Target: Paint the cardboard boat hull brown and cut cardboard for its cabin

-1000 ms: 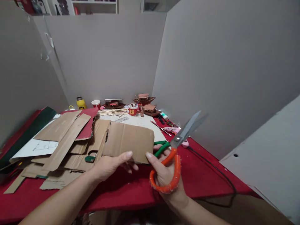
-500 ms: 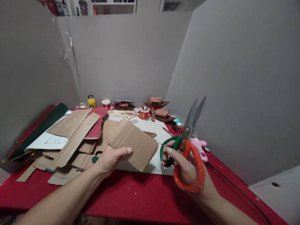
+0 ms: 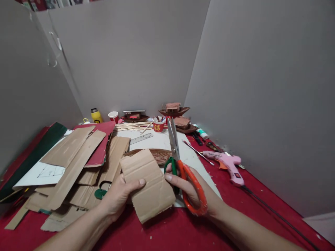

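Between thumb and fingers, my left hand (image 3: 119, 195) grips a piece of brown cardboard (image 3: 150, 186), held tilted above the table. My right hand (image 3: 188, 183) is closed around the scissors (image 3: 175, 150), which have one green and one orange handle; the blades point up and away, slightly parted. Its fingertips are close to the cardboard's right edge; whether they touch it I cannot tell. Behind the cardboard lies a brown boat-shaped hull (image 3: 163, 156), partly hidden. A metal ruler (image 3: 141, 138) rests on the white sheet (image 3: 183, 139) beyond.
Cardboard scraps (image 3: 75, 167) pile up on the left. A pink glue gun (image 3: 227, 162) with its cord lies on the right. Wooden sticks (image 3: 131, 126), a red paper cup (image 3: 158, 124), model boats (image 3: 174, 109) and a yellow bottle (image 3: 96, 115) line the back.
My right hand has brought the scissors leftward to the cardboard, and the blades have come closer together. The cardboard has turned and lowered. The view has shifted, showing more of the glue gun and hull.
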Available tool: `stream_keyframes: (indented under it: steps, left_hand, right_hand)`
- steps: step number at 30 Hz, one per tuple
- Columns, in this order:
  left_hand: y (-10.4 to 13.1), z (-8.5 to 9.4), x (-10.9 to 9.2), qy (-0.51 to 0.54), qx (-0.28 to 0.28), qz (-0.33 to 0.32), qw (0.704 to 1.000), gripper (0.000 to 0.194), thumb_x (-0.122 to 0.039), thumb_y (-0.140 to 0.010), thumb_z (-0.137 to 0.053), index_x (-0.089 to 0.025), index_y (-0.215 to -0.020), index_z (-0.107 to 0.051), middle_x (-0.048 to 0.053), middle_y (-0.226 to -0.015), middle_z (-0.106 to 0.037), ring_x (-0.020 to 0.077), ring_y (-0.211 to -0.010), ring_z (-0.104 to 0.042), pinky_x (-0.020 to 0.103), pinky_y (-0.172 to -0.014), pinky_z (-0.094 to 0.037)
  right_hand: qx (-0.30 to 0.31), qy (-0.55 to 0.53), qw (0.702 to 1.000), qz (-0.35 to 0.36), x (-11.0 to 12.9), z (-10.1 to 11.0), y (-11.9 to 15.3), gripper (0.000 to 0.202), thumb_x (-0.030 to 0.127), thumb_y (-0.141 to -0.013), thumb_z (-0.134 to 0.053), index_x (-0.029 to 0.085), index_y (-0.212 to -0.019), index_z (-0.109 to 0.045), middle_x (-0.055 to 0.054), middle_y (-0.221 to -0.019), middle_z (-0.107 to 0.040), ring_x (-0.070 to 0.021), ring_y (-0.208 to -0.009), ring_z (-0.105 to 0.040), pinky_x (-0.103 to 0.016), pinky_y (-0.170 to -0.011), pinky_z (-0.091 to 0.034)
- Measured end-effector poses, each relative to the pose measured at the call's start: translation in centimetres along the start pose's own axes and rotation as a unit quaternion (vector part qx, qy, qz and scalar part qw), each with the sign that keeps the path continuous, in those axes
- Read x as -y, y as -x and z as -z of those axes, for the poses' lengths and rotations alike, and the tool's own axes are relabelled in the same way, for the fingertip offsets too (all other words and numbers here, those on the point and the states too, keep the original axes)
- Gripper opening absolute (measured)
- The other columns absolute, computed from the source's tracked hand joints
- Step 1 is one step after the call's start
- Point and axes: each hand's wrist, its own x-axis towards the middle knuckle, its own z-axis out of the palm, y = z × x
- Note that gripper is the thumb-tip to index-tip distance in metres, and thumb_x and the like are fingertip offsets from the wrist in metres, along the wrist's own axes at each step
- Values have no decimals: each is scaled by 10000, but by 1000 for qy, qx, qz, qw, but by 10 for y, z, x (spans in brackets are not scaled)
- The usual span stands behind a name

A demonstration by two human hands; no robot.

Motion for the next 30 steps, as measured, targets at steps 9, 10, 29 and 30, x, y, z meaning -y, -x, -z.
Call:
stream_keyframes:
  steps: [9, 10, 29, 30]
  left_hand:
    - [15, 0, -44, 116, -320, -156, 927, 342, -190, -603, -849, -176, -918, -715, -11, -797, -759, 167, -701, -701, 232, -629, -577]
    - [20, 1, -51, 131, -341, -197, 910, 336, -172, -623, -827, -203, -941, -722, -30, -819, -763, 159, -725, -704, 222, -654, -584]
    - [11, -4, -21, 4, -9, 39, 999, 389, -313, -630, -894, -114, -945, -785, 104, -806, -783, 185, -686, -695, 256, -655, -527]
    - [11, -5, -19, 1, 8, 51, 999, 389, -315, -634, -893, -118, -951, -785, 101, -799, -781, 179, -679, -691, 250, -654, -522]
  right_hand:
    - [1, 266, 964, 15, 12, 5, 3, 216, 403, -829, -622, 229, -776, -506, 31, -664, -573, -142, -566, -522, -248, -502, -392]
    - [13, 318, 947, 33, 9, 4, 4, 181, 359, -827, -615, 226, -753, -518, 25, -650, -584, -143, -563, -517, -247, -501, -375]
    - [-73, 416, 821, 385, 13, 12, 7, 485, 277, -887, -654, 218, -1355, -543, -161, -1289, -666, -301, -1200, -616, -489, -970, -517]
    - [-59, 420, 799, 426, 13, 10, 7, 528, 217, -887, -644, 237, -1397, -507, -161, -1361, -622, -296, -1281, -559, -505, -1023, -482]
